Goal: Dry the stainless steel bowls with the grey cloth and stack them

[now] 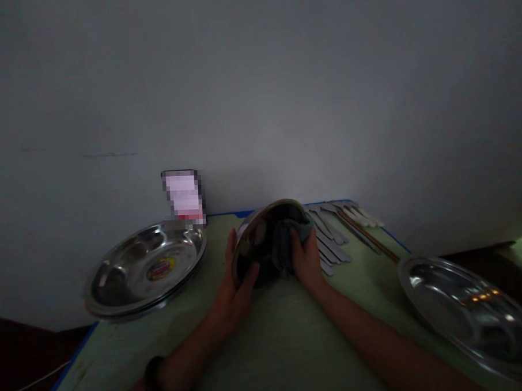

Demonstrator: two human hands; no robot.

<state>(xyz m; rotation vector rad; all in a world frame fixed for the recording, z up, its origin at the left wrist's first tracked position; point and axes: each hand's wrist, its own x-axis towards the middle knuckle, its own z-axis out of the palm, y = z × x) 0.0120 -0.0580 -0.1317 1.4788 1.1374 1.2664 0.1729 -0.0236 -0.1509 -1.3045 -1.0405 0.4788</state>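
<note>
A shiny metal bowl (256,233) is held tilted on its side above the middle of the table, its opening turned toward me. My left hand (236,283) grips its left rim, thumb inside and fingers around the outer wall. At the right rim, my right hand (307,260) is closed on a dark grey cloth (283,246), which it presses against the bowl's inside and edge. Part of the cloth hangs down in the bowl's opening. The fingertips of my right hand are hidden behind the cloth and rim.
Stacked metal basins (114,303), the top one with a round sticker, stand at the left. A phone (185,193) leans on the wall behind them. Several metal utensils (332,250) and brown chopsticks (370,237) lie at the back right. Another metal basin (465,319) is at the right edge.
</note>
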